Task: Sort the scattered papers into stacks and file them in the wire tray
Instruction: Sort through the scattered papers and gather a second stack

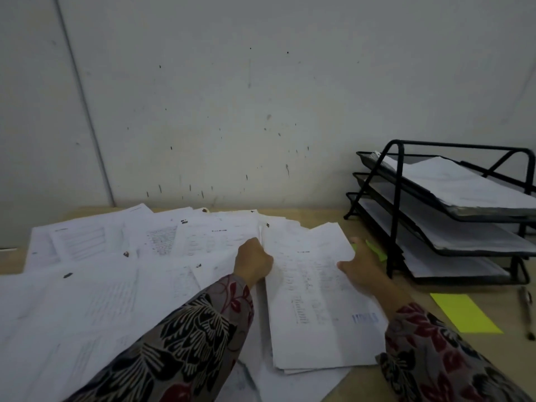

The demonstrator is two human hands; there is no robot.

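Observation:
A stack of white printed papers (316, 300) lies in front of me on the wooden desk (368, 381). My left hand (253, 261) grips the stack's left edge near its top. My right hand (362, 269) holds the right edge, thumb on top of the sheets. Many loose sheets, the scattered papers (95, 274), cover the desk's left half and overlap one another. The black three-tier wire tray (435, 216) stands at the right against the wall, with paper in each of its tiers.
A yellow sticky note (467, 313) lies on the desk right of the stack, a pen (526, 311) beside it at the frame's edge. A green marker (377, 250) shows behind my right hand. A pale wall closes off the back of the desk.

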